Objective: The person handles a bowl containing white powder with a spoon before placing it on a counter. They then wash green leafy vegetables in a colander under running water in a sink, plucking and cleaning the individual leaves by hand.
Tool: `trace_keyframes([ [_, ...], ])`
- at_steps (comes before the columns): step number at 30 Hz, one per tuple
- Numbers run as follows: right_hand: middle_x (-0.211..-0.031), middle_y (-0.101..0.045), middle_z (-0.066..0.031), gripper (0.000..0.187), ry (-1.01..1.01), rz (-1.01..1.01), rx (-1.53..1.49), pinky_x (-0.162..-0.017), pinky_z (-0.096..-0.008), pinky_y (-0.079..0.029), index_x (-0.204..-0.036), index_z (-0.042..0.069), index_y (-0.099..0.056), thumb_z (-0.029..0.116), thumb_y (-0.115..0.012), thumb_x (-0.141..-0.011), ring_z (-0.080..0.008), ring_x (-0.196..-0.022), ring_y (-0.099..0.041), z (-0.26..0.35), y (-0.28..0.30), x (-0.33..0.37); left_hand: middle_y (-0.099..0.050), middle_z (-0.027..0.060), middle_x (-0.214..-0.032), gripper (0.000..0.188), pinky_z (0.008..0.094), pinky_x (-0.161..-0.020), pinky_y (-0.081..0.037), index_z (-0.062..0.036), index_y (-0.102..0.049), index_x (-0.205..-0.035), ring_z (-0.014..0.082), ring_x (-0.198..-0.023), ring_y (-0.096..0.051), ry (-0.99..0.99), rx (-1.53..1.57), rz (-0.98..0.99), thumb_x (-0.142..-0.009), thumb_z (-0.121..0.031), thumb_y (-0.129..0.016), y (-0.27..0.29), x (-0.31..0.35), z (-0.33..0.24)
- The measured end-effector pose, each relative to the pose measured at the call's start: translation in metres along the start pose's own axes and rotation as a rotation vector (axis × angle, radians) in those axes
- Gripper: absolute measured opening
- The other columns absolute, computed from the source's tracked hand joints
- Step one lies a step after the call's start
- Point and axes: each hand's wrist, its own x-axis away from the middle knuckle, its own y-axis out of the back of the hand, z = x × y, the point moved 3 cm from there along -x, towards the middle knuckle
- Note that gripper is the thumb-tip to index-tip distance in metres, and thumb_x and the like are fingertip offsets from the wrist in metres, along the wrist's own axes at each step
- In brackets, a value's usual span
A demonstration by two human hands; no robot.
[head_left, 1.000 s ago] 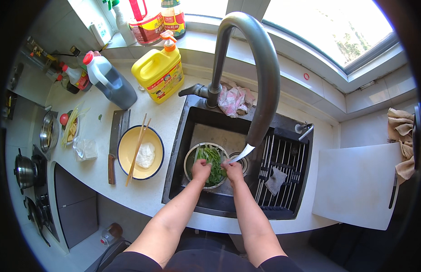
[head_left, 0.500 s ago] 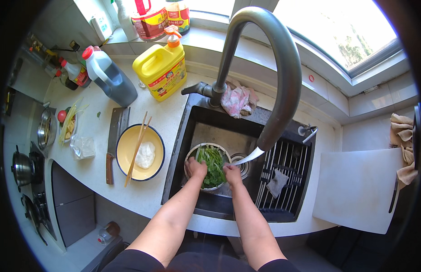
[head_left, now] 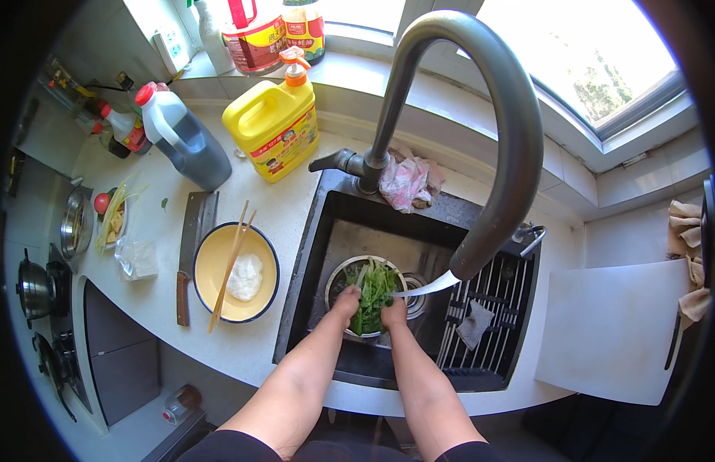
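Observation:
Leafy greens [head_left: 374, 296] are bunched between my two hands above a round metal basin [head_left: 336, 279] in the dark sink [head_left: 317, 231]. My left hand [head_left: 347, 302] is closed around the left side of the bunch. From the right, my right hand [head_left: 394, 312] grips the same bunch; fingers of both hands are partly hidden by leaves. Water [head_left: 431, 287] streams from the tall curved faucet [head_left: 519, 154] onto the greens beside my right hand.
Left of the sink sit an enamel bowl [head_left: 211, 266] with white paste, chopsticks [head_left: 233, 266] and a cleaver [head_left: 189, 258]. A yellow detergent jug [head_left: 276, 131] stands behind. The rack [head_left: 488, 308] fills the sink's right side; a white cutting board [head_left: 612, 331] lies further right.
Both hands have drawn closer together around the greens and gathered them into a tighter bunch. More of the basin's rim shows. The whole view has shifted slightly.

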Motion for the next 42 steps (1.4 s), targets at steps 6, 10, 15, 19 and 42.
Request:
trace_keyframes([
  [6, -0.099, -0.059, -0.0218, 0.045, 0.051, 0.11, 0.022, -0.084, -0.0363, -0.043, -0.108, 0.0, -0.054, 0.01, -0.061, -0.064, -0.0345, -0.095, -0.055, 0.025, 0.032, 0.011, -0.064, 0.0067, -0.077, 0.016, 0.0287, -0.065, -0.046, -0.0024, -0.065, -0.086, 0.0157, -0.069, -0.059, -0.061, -0.299, -0.433, -0.072, -0.01, -0.065, -0.003, 0.031, -0.029],
  [10, -0.097, -0.059, -0.0215, 0.047, 0.144, -0.167, 0.069, -0.085, -0.0365, -0.042, -0.11, -0.001, -0.054, 0.011, -0.06, -0.065, -0.0345, -0.095, -0.056, 0.063, 0.056, 0.04, -0.066, 0.0099, -0.08, 0.015, 0.0303, -0.067, -0.047, -0.0017, -0.067, -0.083, 0.0191, -0.073, -0.061, -0.319, -0.448, -0.552, -0.073, -0.012, -0.064, 0.004, 0.053, -0.049],
  [15, -0.094, -0.059, -0.0129, 0.051, 0.157, 0.044, -0.243, -0.073, -0.0273, -0.045, -0.114, -0.003, -0.05, 0.022, -0.065, -0.072, -0.0164, -0.082, -0.056, 0.079, 0.041, 0.034, -0.063, 0.0141, -0.087, 0.015, 0.0365, -0.077, -0.046, -0.0034, -0.065, -0.085, 0.0284, -0.085, -0.06, -0.655, -0.473, -0.431, -0.075, -0.012, -0.058, -0.019, 0.109, -0.099],
  [19, -0.091, -0.061, -0.012, 0.047, -0.004, 0.056, -0.532, -0.066, -0.0302, -0.045, -0.113, -0.001, -0.051, 0.019, -0.064, -0.072, -0.0199, -0.073, -0.058, 0.058, 0.02, 0.012, -0.06, 0.017, -0.093, 0.022, 0.0396, -0.077, -0.045, -0.0036, -0.057, -0.095, 0.034, -0.086, -0.057, -0.772, -0.543, -0.513, -0.075, -0.013, -0.059, -0.028, 0.101, -0.105],
  [42, -0.062, -0.055, 0.0027, 0.016, 0.116, -0.13, -0.851, -0.048, -0.0199, -0.033, -0.076, 0.001, -0.066, 0.016, -0.067, -0.077, -0.0036, -0.052, -0.041, 0.11, 0.129, 0.028, -0.061, 0.0002, -0.08, 0.018, 0.0208, -0.067, -0.043, 0.0, -0.062, -0.091, 0.0063, -0.072, -0.053, -0.38, -0.222, 0.271, -0.077, -0.011, -0.064, -0.046, 0.1, -0.119],
])
